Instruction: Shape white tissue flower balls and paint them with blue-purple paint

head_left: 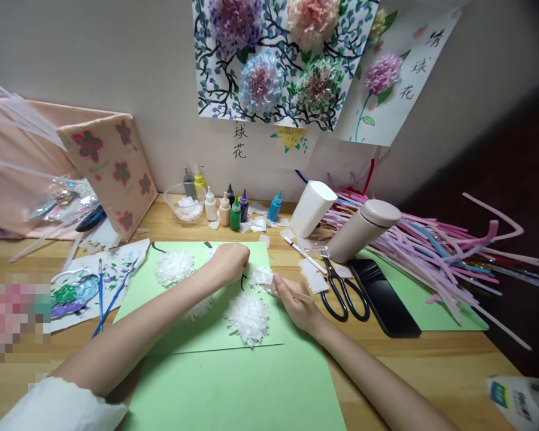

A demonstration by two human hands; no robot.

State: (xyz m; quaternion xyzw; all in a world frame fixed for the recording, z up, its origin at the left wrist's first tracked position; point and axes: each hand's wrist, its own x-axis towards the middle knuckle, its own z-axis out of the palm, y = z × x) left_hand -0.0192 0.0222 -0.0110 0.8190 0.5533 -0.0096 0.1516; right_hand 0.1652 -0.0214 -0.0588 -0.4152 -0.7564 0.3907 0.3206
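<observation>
My left hand [232,262] reaches over the far part of the green sheet [170,335]. Its fingers curl downward, and whatever they may hold is hidden behind the hand. In my right hand [296,304] is a thin wooden stick [303,297], lying across the fingers. A small white paper tuft [260,276] sits just left of these fingertips. Nearer to me is a fluffy white paper flower [248,318]. Another white paper flower [175,267] lies at the sheet's far left, while others are partly covered by my left arm. Short black strokes mark the sheet.
Black-handled scissors [344,296] and a phone [386,298] lie right, before a tumbler [363,230] and a white container [313,209]. Paint bottles [235,214] stand behind. Left are a paint palette [74,293] and blue brushes [117,293]. Pipe cleaners [431,245] spread at right.
</observation>
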